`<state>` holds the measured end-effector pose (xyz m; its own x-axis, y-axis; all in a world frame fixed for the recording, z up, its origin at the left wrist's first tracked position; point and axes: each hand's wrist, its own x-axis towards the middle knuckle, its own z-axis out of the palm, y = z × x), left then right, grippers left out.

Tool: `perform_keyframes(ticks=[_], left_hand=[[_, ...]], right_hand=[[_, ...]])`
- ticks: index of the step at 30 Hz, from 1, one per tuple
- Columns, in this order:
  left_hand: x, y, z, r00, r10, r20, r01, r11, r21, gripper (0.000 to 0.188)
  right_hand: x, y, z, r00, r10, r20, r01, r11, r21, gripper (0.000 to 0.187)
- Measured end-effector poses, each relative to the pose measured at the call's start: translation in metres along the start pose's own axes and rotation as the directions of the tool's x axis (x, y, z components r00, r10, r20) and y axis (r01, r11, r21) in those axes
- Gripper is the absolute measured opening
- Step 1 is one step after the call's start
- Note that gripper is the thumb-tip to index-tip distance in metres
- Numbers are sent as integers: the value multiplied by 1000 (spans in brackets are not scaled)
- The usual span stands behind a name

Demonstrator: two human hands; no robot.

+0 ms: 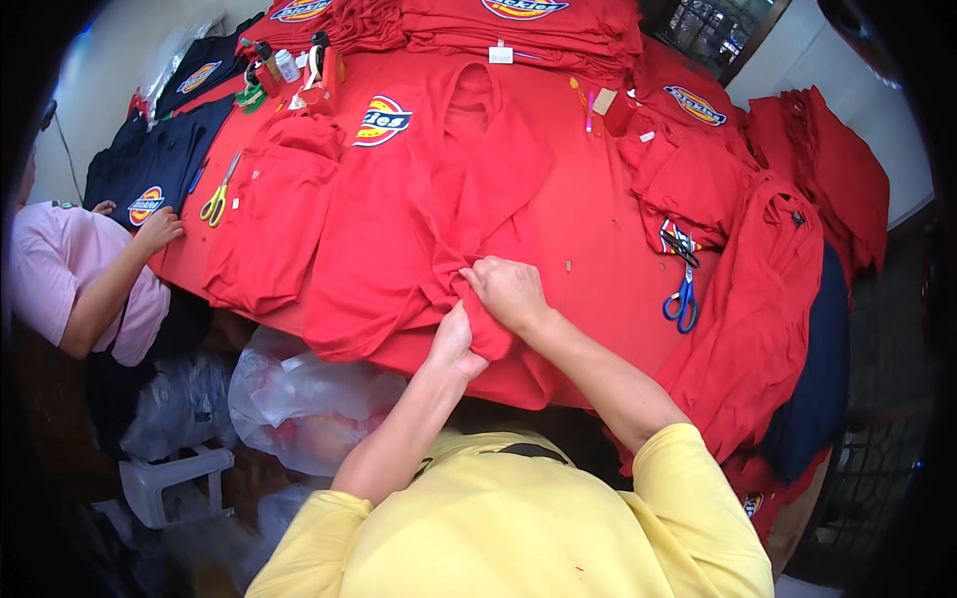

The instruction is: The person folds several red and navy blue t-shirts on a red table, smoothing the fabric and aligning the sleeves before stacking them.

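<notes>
A red T-shirt (389,229) with a printed logo near its collar lies spread in front of me, its neck opening away from me. My left hand (456,346) is closed on a bunched part of it at the near edge. Just above and to the right, my right hand (508,293) pinches the gathered cloth with thumb and fingers. The fabric between the two hands is folded, and the fingertips are partly hidden. Blue-handled scissors (682,299) lie to the right, partly on red garments (753,269). Yellow-handled scissors (216,202) lie to the left beside a folded red garment (274,214).
Stacks of red shirts (588,40) line the table's far side. A red tape dispenser (321,80) and small bottles stand at the far left. At the left edge, a person in pink (90,259) handles a dark shirt (135,184). Plastic bags (309,399) and a white stool (174,478) are below.
</notes>
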<state>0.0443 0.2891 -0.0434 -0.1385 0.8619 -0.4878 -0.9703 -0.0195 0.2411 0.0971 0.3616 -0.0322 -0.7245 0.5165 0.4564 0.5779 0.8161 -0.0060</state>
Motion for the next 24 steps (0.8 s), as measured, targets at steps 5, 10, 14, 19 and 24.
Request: perform_keyframes(ticks=[5, 10, 14, 19, 24], left_hand=[[-10, 12, 3, 999, 27, -33, -24, 998, 64, 26], [-6, 15, 5, 998, 56, -17, -55, 995, 86, 26], [-14, 7, 11, 1000, 30, -7, -29, 996, 88, 30], [8, -21, 2, 661, 438, 609, 20, 802, -597, 20], [-8, 5, 17, 998, -38, -50, 44, 990, 137, 25]], right_hand=[[-10, -20, -32, 897, -348, -272, 442, 719, 537, 22], [2, -9, -29, 942, -287, -176, 334, 862, 380, 16], [2, 3, -24, 912, -358, -200, 408, 834, 371, 19], [-8, -27, -46, 893, -362, -268, 449, 764, 464, 17], [4, 0, -20, 997, 60, -43, -55, 993, 101, 18]])
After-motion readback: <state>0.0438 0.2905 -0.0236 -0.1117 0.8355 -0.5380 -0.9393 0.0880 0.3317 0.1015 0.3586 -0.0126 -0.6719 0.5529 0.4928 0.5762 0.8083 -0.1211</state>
